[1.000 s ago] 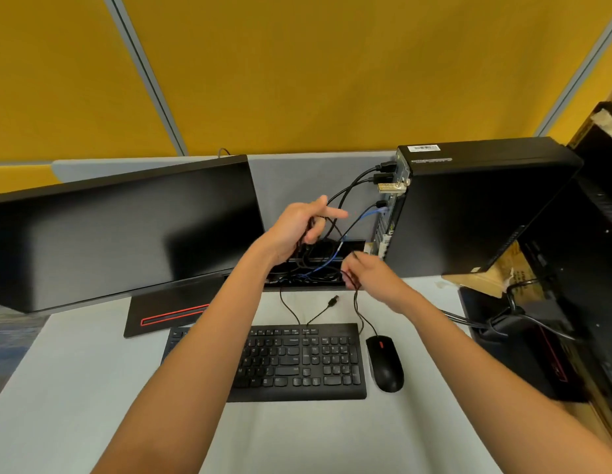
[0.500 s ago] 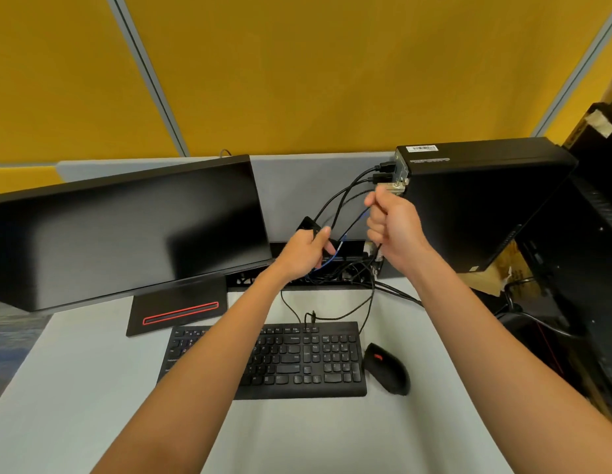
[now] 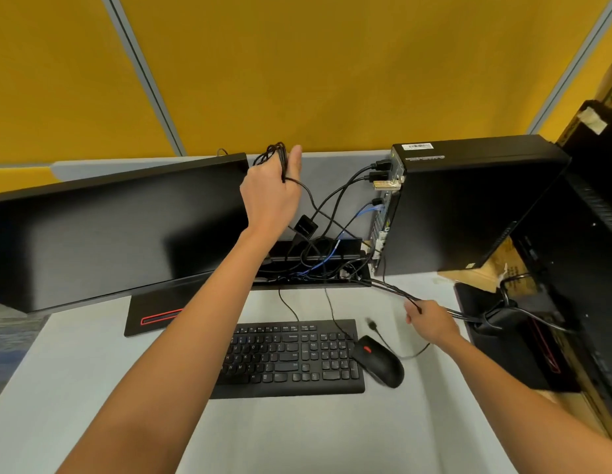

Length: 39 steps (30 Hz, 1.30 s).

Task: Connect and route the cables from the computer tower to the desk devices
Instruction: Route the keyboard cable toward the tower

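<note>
The coiled black cable [image 3: 272, 155] looks light and limp, apt to spring loose and tangle, so it is best held around the bundled loops, as the left hand [image 3: 272, 196] grips it now, raised beside the monitor [image 3: 109, 227]. Its tail drops toward the computer tower [image 3: 468, 206]. The right hand [image 3: 431, 319] pinches thicker cables [image 3: 393, 289] low over the surface [image 3: 297, 436], right of the mouse [image 3: 380, 366].

left hand [image 3: 271, 196] raised cable bundle [image 3: 275, 153]; right hand [image 3: 431, 319] dropped to desk cables [image 3: 393, 290].
</note>
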### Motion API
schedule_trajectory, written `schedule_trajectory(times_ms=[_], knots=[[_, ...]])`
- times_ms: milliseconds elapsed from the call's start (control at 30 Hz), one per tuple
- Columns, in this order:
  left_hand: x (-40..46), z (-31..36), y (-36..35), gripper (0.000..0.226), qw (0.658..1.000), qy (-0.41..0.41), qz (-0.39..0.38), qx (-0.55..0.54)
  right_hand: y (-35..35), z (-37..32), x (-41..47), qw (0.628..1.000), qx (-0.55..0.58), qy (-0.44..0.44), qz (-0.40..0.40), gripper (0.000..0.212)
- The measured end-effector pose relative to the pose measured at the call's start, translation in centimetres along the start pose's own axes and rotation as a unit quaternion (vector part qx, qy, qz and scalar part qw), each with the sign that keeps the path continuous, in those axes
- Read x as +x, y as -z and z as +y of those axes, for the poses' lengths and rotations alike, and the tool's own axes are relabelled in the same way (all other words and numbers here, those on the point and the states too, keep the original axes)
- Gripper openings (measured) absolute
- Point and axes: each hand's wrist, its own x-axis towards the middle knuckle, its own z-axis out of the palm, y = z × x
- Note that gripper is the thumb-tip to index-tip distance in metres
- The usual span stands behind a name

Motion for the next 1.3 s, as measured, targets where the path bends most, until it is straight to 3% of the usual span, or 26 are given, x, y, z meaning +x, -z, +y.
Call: schedule_trajectory(times_ms=[67,167,200,300,333,367,433,500,600,700,833,933,1033,1167,1233,1300], knots=[[0.2,-0.5,-0.6,0.056,0.994,0.036,-0.101,-0.017,0.2,0.6,0.1,0.999,0.037,0.007,0.004,0.03],[-0.6,-1.1,-1.2,0.057,0.941,0.117,-0.309,-0.068,1.5,-1.4,-0.1,0.991,0.127,0.044,0.015,0.012],[-1.2,-1.2,-1.4,0.055,0.92,0.14,-0.359,-0.068,2.3,-2.6,-0.2,0.991,0.116,0.055,-0.024,0.018],[-3.1,-1.9,-2.1,0.051,0.876,0.183,-0.441,-0.061,4.9,-6.7,-1.1,0.973,-0.012,0.096,-0.21,0.096],[-3.6,-2.2,-2.3,0.049,0.86,0.196,-0.466,-0.06,5.7,-8.3,-1.7,0.963,-0.039,0.13,-0.231,0.109],[-4.0,-2.2,-2.4,0.047,0.845,0.199,-0.493,-0.059,6.5,-10.0,-2.5,0.956,-0.025,0.173,-0.236,0.111],[-4.7,-1.9,-2.3,0.045,0.826,0.182,-0.532,-0.032,7.6,-13.2,-3.8,0.939,0.092,0.228,-0.241,0.091],[-5.2,-1.3,-2.2,0.04,0.827,0.152,-0.541,0.022,8.0,-15.5,-4.9,0.916,0.193,0.241,-0.257,0.062],[-5.3,-1.4,-2.2,0.031,0.845,0.126,-0.518,0.04,7.0,-16.9,-5.7,0.911,0.225,0.233,-0.257,0.038],[-5.4,-2.2,-2.4,0.032,0.845,0.142,-0.512,-0.059,6.6,-17.1,-6.2,0.913,0.266,0.228,-0.21,0.03],[-5.7,-2.3,-2.6,0.047,0.868,0.116,-0.482,-0.04,7.7,-17.1,-6.2,0.897,0.322,0.218,-0.21,0.042],[-6.0,-2.3,-3.0,0.035,0.87,0.094,-0.484,-0.015,8.1,-17.3,-6.2,0.91,0.271,0.218,-0.226,0.049],[-6.2,-1.9,-3.2,0.028,0.863,0.097,-0.496,-0.008,8.0,-17.3,-6.2,0.919,0.233,0.226,-0.223,0.031],[-6.6,-1.8,-3.3,0.031,0.87,0.123,-0.472,-0.068,8.0,-16.6,-5.7,0.911,0.287,0.178,-0.237,0.015],[-6.8,-1.7,-2.9,0.026,0.842,0.127,-0.509,-0.126,8.1,-16.2,-5.0,0.927,0.285,0.171,-0.174,0.015],[-7.0,-1.2,-2.5,0.023,0.81,0.119,-0.546,-0.18,7.8,-15.7,-3.6,0.95,0.233,0.205,-0.039,0.013]])
